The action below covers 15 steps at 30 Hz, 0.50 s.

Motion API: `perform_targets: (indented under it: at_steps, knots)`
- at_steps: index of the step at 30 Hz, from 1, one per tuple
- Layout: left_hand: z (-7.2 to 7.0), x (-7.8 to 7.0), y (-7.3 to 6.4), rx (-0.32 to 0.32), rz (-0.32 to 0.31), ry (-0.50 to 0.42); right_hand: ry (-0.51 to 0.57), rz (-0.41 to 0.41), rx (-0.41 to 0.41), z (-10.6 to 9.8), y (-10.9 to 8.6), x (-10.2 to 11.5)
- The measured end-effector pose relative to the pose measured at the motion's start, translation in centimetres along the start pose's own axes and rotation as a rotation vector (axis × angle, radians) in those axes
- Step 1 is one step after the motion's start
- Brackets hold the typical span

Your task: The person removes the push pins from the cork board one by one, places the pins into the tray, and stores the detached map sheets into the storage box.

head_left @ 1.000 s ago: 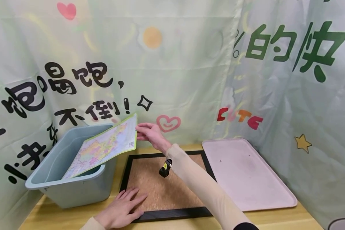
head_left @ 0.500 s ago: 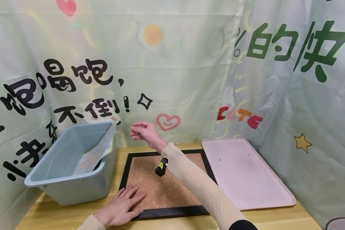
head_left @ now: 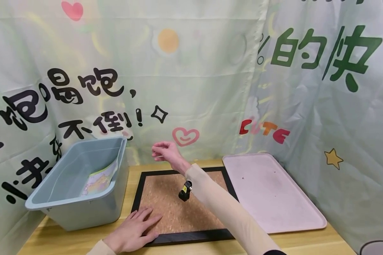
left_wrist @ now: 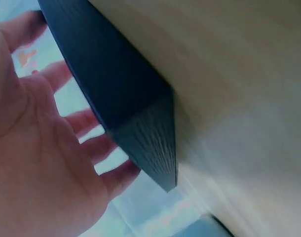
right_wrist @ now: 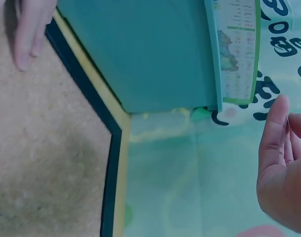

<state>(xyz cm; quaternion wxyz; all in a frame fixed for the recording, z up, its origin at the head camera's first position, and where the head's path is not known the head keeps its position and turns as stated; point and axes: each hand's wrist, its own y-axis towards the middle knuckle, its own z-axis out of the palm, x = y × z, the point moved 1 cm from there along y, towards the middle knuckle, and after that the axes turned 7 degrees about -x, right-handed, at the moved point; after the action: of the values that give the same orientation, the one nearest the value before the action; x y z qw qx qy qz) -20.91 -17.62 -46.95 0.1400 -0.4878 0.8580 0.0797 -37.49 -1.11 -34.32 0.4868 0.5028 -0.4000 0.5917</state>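
My left hand [head_left: 132, 230] lies with spread fingers on the lower left corner of a cork board [head_left: 178, 202] with a black frame [left_wrist: 106, 69]. Above the board's far edge hovers my right hand [head_left: 169, 154], holding nothing, its fingers loosely bent with the thumb close to them. A colourful map sheet [head_left: 99, 180] with a green border leans inside the blue-grey plastic bin [head_left: 83, 209], left of the board. In the right wrist view, part of the map [right_wrist: 239, 54] shows past the bin's rim, a short way from the right hand's fingertips.
A pale pink tray [head_left: 271, 191] lies to the right of the board, overlapping its edge in the head view. All stand on a wooden table [head_left: 64, 237]. Printed fabric curtains [head_left: 207, 92] enclose the back and sides.
My right hand has let go of the map, which has dropped from a slant over the bin's rim down into the bin. The left hand stays on the board.
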Motion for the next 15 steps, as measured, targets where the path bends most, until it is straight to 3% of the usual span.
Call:
perform_targets:
  at_steps: [6,15]
  knots:
    - [-0.2,-0.3,0.3,-0.025,0.013,0.023,-0.098,-0.018,-0.007,-1.7,-0.8,-1.1]
    - [-1.2,-0.5,1.7,-0.095,0.105,0.050,-0.152,-0.023,-0.020,-4.1,-2.1,-2.7]
